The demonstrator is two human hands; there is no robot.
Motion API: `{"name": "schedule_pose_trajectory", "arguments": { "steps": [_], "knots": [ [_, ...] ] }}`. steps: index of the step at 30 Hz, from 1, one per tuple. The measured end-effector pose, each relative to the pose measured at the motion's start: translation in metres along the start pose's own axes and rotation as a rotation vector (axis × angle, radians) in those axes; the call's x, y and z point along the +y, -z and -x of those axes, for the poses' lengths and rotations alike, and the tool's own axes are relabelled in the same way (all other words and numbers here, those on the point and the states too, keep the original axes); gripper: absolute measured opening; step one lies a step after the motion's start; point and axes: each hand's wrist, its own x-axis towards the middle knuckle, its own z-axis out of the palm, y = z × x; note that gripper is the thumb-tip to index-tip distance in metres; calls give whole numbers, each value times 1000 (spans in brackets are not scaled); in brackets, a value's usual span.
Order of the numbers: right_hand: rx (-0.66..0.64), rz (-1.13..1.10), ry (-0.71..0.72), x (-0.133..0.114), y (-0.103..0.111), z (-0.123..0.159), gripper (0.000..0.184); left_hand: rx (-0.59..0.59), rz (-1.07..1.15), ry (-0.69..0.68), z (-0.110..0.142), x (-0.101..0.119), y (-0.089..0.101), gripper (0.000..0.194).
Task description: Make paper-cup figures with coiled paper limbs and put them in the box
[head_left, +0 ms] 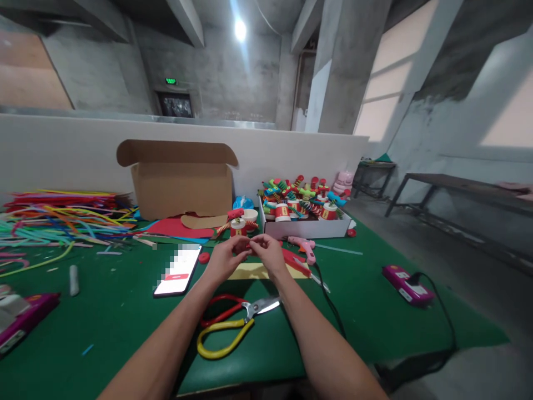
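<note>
My left hand (229,256) and my right hand (268,254) meet above the table, fingertips pinched close together. Whatever is between them is too small to make out. Just beyond stands a paper-cup figure (239,226) with a red top and coiled arms. Below my wrists lie scissors (250,318) with one red and one yellow handle, blades apart. A strip of yellow paper (250,271) lies under my hands. A red round piece (204,258) rests left of my left hand, and a pink glue gun (306,248) lies right of my right hand.
A white box (308,228) holds several cup figures. An open cardboard box (183,189) stands behind red sheets (170,226). Colourful pipe cleaners (62,222) pile up at left. A phone (180,272), a red-handled cutter (308,269) and a purple power strip (407,284) lie on the green table (358,311).
</note>
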Motion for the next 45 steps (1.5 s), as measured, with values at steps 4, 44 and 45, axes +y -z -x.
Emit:
{"name": "schedule_pose_trajectory", "arguments": {
  "steps": [4, 44, 45],
  "knots": [
    [4, 75, 24, 3, -5, 2, 18, 16, -14, 25, 5, -5, 5, 21],
    [-158, 77, -221, -11, 0, 7, 40, 219, 164, -206, 4, -21, 10, 15],
    [-184, 87, -200, -11, -1, 8, 40, 218, 167, -218, 3, -22, 10, 15]
  ]
}}
